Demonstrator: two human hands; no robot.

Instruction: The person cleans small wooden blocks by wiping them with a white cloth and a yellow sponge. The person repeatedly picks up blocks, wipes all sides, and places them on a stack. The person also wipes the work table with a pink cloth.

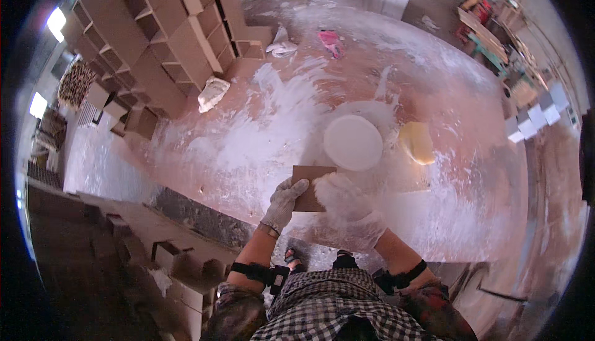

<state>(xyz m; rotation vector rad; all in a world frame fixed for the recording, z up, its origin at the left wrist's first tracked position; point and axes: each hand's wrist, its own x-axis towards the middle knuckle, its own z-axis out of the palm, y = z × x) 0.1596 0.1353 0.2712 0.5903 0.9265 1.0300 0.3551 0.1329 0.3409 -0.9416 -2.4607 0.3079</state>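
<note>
A small brown rectangular piece (pixel 308 203), perhaps a box, is held over the near edge of the work table. My left hand (pixel 285 201), in a white-dusted glove, grips its left side, thumb on the top face. Across its right side lies my right hand (pixel 346 197), also gloved in white; motion blurs its fingers, and I cannot tell whether it holds anything. Just beyond is a round white tub or dish (pixel 353 143). To the right of that rests a yellow sponge-like block (pixel 416 143).
White powder streaks the reddish table (pixel 458 186). Brown open boxes (pixel 158 31) are stacked high at the far left. A white cloth bundle (pixel 214 94), another pale cloth (pixel 282 45) and a pink cloth (pixel 331 43) lie toward the back. More brown boxes (pixel 186 266) sit below left.
</note>
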